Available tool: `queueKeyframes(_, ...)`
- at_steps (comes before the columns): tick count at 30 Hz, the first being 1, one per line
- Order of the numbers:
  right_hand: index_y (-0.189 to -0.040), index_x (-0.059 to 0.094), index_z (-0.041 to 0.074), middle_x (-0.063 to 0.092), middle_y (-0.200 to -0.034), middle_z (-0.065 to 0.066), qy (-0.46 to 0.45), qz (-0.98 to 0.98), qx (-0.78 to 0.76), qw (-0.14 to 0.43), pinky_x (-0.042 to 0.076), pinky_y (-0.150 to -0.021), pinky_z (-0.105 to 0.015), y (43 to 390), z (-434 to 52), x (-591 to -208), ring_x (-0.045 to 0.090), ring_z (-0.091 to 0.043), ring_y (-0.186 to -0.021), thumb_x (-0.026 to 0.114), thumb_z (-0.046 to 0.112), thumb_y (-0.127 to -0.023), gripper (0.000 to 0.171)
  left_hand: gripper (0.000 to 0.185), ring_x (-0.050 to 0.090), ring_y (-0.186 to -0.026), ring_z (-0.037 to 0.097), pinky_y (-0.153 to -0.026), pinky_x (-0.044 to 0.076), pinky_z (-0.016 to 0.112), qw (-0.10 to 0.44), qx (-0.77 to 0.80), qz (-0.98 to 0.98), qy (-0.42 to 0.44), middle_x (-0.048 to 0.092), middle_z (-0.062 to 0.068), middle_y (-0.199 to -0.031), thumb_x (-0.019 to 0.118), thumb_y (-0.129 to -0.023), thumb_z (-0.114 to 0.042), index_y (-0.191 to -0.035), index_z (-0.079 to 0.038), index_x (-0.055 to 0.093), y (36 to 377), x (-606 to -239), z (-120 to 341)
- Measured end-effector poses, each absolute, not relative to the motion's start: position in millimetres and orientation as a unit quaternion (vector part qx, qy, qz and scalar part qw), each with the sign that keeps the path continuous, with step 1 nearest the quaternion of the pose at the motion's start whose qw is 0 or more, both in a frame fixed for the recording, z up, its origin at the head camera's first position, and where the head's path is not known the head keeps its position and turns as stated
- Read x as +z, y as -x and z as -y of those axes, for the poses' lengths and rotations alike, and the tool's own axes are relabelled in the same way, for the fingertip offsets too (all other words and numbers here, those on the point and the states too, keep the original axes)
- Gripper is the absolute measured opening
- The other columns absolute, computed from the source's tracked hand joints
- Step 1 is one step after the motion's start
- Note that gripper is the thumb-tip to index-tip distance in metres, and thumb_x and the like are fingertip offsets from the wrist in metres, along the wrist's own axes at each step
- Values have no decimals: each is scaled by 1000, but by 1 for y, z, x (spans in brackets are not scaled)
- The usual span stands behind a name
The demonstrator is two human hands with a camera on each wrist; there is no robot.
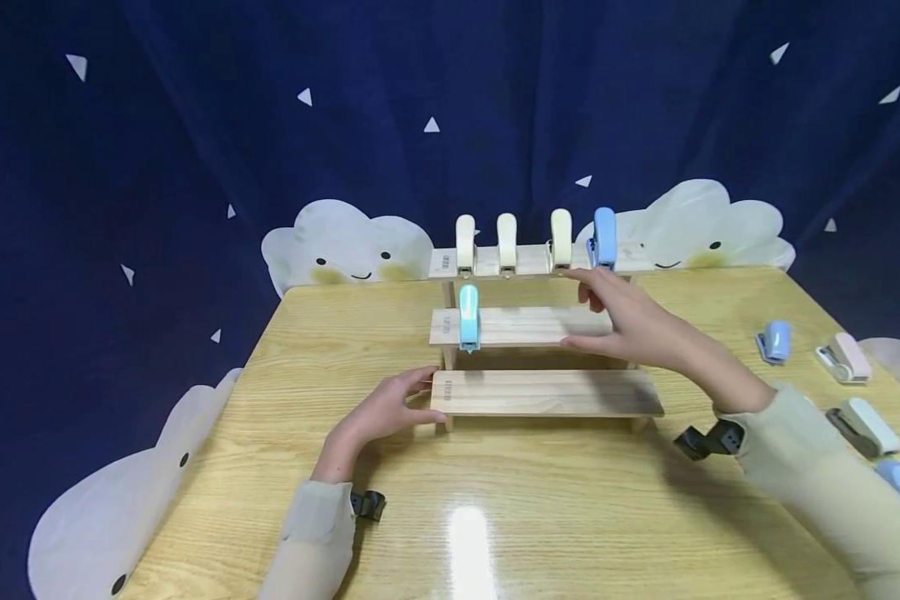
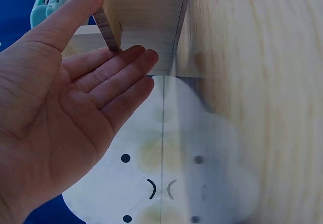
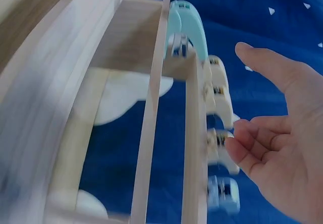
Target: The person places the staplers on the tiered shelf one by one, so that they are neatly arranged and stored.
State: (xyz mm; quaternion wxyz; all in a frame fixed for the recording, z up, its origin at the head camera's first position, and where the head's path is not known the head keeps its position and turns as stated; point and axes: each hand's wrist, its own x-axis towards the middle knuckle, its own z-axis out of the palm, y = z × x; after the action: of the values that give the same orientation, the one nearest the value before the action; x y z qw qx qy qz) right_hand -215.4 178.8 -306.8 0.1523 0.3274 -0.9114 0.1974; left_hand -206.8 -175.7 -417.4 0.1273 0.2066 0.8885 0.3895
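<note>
Four staplers [image 1: 507, 242] stand on the top tier [image 1: 530, 259] of the wooden rack [image 1: 536, 327], just beyond our right hand [image 1: 637, 321]. That hand is part-spread and grips nothing; it is close to the cream stapler [image 1: 561, 237] beside the blue one, contact uncertain. Our left hand [image 1: 386, 408] is relaxed, unclenched, at the bottom tier's [image 1: 547, 393] left end. Judgement: we should brace the rack lightly there and straighten with gentle fingertip pressure, avoiding neighbouring staplers.
</note>
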Motion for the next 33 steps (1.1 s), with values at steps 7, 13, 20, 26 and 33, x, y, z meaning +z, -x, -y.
queueKeyframes(7, -139, 45, 2, 57, -101, -5, -261, 935, 181, 161, 46, -73, -28, 189, -229, -315, 50, -12, -89, 87, 27, -73, 82, 88, 49, -137, 32, -116, 39, 47, 130, 390, -888, -207, 44, 15, -152, 79, -81, -32, -151, -4, 34, 207, -417, 176)
queueKeyframes(13, -137, 49, 2, 56, -99, -1, -232, 939, 172, 185, 38, -72, -12, 168, -271, -327, 46, -2, -88, 88, 26, -70, 81, 88, 48, -137, 33, -116, 38, 49, 132, 391, -887, -206, 45, 14, -152, 78, -82, -34, -152, -5, 33, 206, -417, 176)
queueKeyframes(20, -132, 52, 2, 56, -99, 2, -217, 948, 140, 186, 38, -70, -10, 144, -314, -345, 38, 13, -89, 90, 29, -67, 80, 88, 48, -137, 32, -117, 37, 49, 131, 388, -889, -205, 47, 13, -151, 79, -82, -35, -152, -7, 34, 208, -419, 177)
queueKeyframes(26, -133, 51, 1, 55, -98, 0, -178, 963, 136, 148, 34, -66, -5, 122, -343, -361, 38, 14, -85, 91, 28, -66, 82, 86, 48, -137, 32, -117, 37, 49, 136, 387, -889, -203, 46, 13, -151, 78, -83, -33, -152, -7, 33, 207, -419, 176)
queueKeyframes(33, -126, 53, -1, 48, -93, 12, -219, 957, 104, 162, 37, -63, -5, 107, -374, -383, 41, 14, -79, 95, 20, -52, 88, 86, 46, -139, 32, -117, 38, 48, 137, 390, -888, -202, 46, 12, -151, 78, -83, -33, -152, -8, 34, 207, -418, 176)
